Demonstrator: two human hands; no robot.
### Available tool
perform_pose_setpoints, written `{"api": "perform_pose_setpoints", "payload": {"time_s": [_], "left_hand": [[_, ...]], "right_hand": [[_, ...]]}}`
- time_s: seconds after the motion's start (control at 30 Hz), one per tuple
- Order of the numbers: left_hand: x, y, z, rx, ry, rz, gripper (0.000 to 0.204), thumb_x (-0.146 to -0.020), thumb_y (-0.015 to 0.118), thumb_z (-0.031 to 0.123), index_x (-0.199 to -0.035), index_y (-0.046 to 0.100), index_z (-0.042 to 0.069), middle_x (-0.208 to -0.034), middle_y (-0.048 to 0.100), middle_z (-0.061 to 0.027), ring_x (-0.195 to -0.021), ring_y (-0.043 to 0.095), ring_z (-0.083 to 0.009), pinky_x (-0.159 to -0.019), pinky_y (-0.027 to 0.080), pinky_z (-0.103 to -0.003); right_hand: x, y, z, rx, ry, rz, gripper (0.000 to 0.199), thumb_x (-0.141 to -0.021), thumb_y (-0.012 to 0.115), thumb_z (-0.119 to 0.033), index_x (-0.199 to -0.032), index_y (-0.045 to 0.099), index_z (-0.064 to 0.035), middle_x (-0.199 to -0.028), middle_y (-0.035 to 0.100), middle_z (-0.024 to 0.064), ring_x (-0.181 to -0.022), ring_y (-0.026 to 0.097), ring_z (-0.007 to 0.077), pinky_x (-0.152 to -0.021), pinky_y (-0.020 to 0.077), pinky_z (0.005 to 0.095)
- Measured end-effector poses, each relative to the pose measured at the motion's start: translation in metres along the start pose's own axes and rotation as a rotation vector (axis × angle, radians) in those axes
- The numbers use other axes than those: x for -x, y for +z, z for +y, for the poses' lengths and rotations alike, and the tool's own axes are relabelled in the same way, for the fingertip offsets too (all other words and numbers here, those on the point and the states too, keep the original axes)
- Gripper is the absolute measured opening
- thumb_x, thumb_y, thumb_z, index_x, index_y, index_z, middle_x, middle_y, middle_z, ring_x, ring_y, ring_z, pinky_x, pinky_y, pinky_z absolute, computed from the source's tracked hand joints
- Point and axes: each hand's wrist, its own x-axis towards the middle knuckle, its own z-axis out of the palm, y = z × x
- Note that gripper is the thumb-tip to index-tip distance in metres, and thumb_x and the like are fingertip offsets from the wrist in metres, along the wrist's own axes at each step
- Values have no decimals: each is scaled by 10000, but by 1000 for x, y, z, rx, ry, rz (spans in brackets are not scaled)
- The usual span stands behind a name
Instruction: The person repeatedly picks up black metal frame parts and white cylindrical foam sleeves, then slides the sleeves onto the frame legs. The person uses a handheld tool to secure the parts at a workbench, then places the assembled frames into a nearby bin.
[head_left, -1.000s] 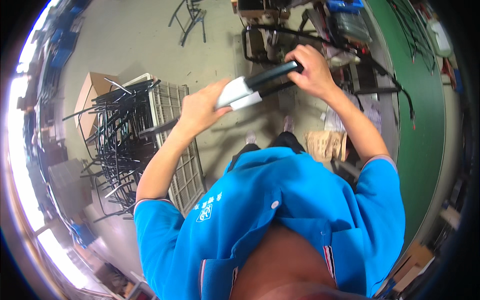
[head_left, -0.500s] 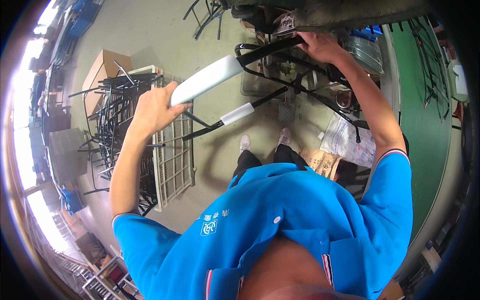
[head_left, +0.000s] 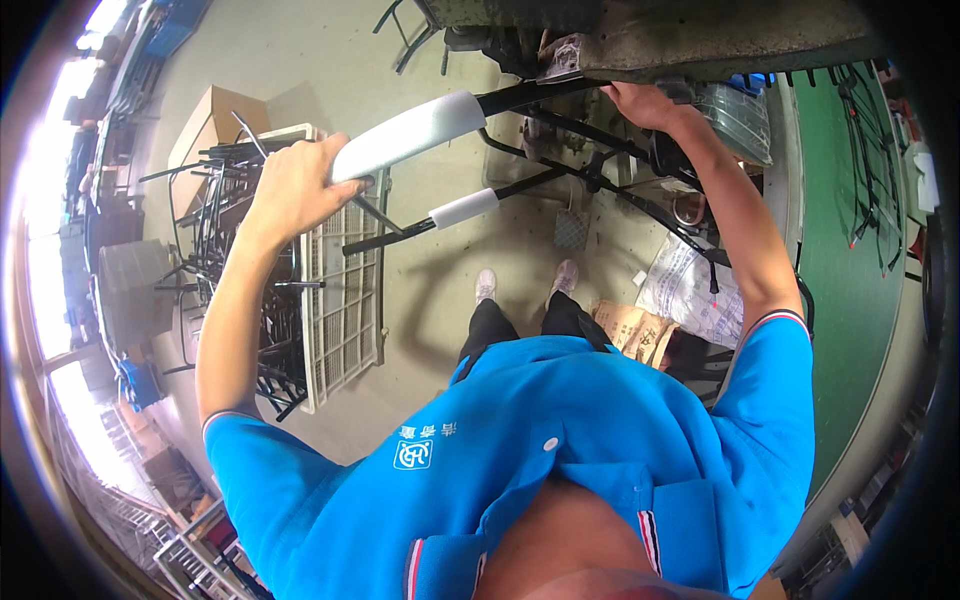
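A black tubular metal frame [head_left: 520,96] stretches between my two hands, its far side up against a machine. A thick white foam sleeve [head_left: 405,138] wraps its upper bar, and a smaller white sleeve [head_left: 464,209] sits on the lower bar. My left hand [head_left: 300,188] is closed round the frame at the left end of the thick sleeve. At the tube's other end, my right hand [head_left: 643,104] is closed on the frame just under the machine's edge, with its fingertips partly hidden.
The heavy, worn machine [head_left: 730,40] overhangs the top. At left, black tube frames [head_left: 215,220] are piled by a white grid crate [head_left: 340,300] and a cardboard box [head_left: 225,120]. A green surface [head_left: 850,330] runs along the right. White sacking [head_left: 690,290] and brown paper [head_left: 632,328] lie near my feet.
The frame has shifted a little left and upward in the picture, with my left hand moving along. My right hand has slipped slightly further beneath the machine's edge. Both hands keep their hold.
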Motion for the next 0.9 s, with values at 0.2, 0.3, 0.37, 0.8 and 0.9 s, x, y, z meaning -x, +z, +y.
{"api": "perform_pose_setpoints", "payload": {"time_s": [0.2,0.3,0.37,0.8,0.9], "left_hand": [[-5,3,1,25,3,-17,327,-725,665,327,-852,556,46,-696,604,-171,-737,604,-373,-674,470,-451],[-5,20,-4,78,25,-27,340,-748,650,360,-863,554,54,-695,613,-173,-728,611,-377,-672,480,-450],[-10,36,-10,85,3,-37,351,-736,682,343,-869,540,51,-717,625,-183,-716,620,-373,-664,482,-445],[-66,57,16,58,258,211,601,-783,588,490,-1238,444,126,-809,635,-212,-780,623,-374,-698,486,-465],[-77,49,23,98,150,-23,527,-819,575,411,-1244,430,135,-809,633,-225,-794,611,-411,-718,484,-480]], "right_hand": [[-8,3,15,-27,42,-27,243,-853,533,-273,-1010,594,-99,-1038,616,135,-1001,542,348,-879,438,399],[-10,-16,-2,-40,-14,-67,276,-841,540,-295,-1028,594,-99,-1053,614,131,-1034,522,359,-905,429,392],[-14,-18,5,55,-58,-31,298,-836,543,-295,-1043,587,-86,-1050,612,140,-1045,516,365,-913,424,398],[122,-60,63,-171,387,-235,443,-735,707,-352,-1080,601,-96,-845,649,156,-846,633,330,-730,482,371],[121,-71,51,-329,465,-236,332,-764,682,-348,-915,634,-57,-672,619,147,-651,635,307,-596,464,382]]}}
